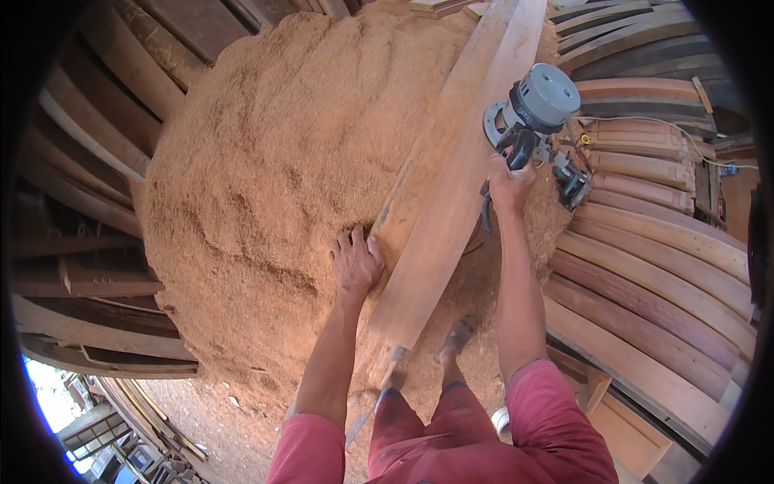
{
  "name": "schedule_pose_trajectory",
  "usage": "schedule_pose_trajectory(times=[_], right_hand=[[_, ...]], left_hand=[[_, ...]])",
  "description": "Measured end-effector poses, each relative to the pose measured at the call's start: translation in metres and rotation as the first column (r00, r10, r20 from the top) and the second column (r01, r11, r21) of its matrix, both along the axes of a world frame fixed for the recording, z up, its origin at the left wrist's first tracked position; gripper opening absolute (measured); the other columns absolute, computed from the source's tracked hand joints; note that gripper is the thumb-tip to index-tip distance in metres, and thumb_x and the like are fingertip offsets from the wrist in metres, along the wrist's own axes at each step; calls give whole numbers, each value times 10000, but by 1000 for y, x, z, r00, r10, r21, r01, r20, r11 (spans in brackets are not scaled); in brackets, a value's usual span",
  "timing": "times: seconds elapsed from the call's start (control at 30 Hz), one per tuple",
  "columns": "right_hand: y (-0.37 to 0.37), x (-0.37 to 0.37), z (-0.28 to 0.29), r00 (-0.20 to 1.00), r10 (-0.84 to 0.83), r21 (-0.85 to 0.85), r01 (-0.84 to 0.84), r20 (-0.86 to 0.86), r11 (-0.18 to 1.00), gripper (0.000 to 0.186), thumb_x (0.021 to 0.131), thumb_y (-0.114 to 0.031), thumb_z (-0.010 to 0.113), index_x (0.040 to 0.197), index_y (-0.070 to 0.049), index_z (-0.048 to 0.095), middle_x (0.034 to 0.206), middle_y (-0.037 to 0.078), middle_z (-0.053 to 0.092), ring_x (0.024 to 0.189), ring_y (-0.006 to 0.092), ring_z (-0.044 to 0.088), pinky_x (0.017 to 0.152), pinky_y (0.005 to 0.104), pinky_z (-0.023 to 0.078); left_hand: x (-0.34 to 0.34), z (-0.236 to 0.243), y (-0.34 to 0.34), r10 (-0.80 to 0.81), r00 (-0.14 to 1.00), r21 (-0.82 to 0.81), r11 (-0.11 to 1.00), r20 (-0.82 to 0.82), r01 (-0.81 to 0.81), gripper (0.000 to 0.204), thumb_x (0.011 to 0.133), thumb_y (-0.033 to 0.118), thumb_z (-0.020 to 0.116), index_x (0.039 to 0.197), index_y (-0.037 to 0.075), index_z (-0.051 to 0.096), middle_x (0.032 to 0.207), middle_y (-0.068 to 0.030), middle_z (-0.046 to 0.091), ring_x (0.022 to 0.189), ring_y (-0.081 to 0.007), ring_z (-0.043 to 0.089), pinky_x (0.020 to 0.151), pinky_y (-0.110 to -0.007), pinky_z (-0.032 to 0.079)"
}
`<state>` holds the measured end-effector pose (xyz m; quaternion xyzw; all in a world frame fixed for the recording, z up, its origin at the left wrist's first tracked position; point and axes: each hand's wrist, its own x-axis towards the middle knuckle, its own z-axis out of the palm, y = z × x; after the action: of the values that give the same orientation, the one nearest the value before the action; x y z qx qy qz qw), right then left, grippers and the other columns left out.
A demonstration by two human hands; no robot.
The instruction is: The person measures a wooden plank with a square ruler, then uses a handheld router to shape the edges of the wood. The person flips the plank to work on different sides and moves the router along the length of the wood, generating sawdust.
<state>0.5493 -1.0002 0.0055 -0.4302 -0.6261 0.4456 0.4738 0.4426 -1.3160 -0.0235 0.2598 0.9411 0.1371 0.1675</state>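
A long wooden board (439,218) runs from near my legs up to the far right, lying on a big heap of sawdust (266,161). My right hand (511,184) is closed round the black handle of a wood router (538,105) with a grey motor housing. The router stands over the board's right edge, its round base tilted; whether the bit touches the wood is hidden. At the board's left edge, my left hand (357,261) lies on the sawdust with its fingers stretched out and nothing in it.
Stacked planks (669,282) line the right side, with dark boards (105,105) leaning at the left. Just right of the router sit a second power tool (572,184) and a small yellow round item (585,139). A pale cord (645,121) crosses the right-hand wood.
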Motion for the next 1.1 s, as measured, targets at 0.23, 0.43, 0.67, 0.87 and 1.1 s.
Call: schedule_pose_trajectory(times=[0.23, 0.43, 0.67, 0.87, 1.1], right_hand=[[22, -5, -3, 999, -17, -19, 17, 28, 1000, 299, 811, -65, 740, 1084, 31, 666, 969, 98, 728, 888, 217, 720, 810, 356, 559], [36, -10, -2, 999, -23, -22, 24, 32, 999, 284, 813, -55, 737, 1074, 34, 665, 964, 98, 725, 883, 212, 717, 807, 351, 556], [51, -16, 4, 999, -12, -37, 14, 45, 999, 320, 827, -46, 719, 1125, 55, 658, 985, 118, 726, 915, 220, 721, 827, 349, 557], [64, -22, 6, 999, -15, -64, 17, 29, 998, 319, 826, -57, 711, 1120, 51, 652, 992, 116, 722, 919, 207, 712, 828, 347, 554], [84, -30, 2, 1000, -29, -43, 29, -8, 999, 298, 818, -78, 698, 1092, 31, 657, 949, 82, 701, 893, 197, 693, 818, 344, 545]], left_hand=[[0, 3, 2, 7, 1000, -1, 1000, 14, -7, 548, 1022, 386, 461, 1449, 50, 534, 1428, -249, 508, 1287, -431, 469, 1117, -537, 359], [1, 7, 2, 4, 1000, 8, 1000, 24, -4, 551, 1017, 383, 463, 1452, 52, 532, 1432, -250, 503, 1286, -437, 466, 1120, -537, 357], [1, 8, 2, -8, 1000, -5, 1000, 28, 8, 554, 1013, 376, 450, 1443, 36, 531, 1404, -250, 517, 1279, -442, 467, 1117, -538, 358], [1, 7, 1, -23, 1000, 5, 1000, -7, 23, 517, 1012, 342, 452, 1421, 38, 539, 1370, -240, 536, 1252, -436, 483, 1096, -540, 373], [0, 3, 0, -29, 999, 35, 999, -31, 30, 547, 984, 359, 489, 1413, 25, 550, 1348, -247, 535, 1224, -442, 486, 1085, -546, 379]])
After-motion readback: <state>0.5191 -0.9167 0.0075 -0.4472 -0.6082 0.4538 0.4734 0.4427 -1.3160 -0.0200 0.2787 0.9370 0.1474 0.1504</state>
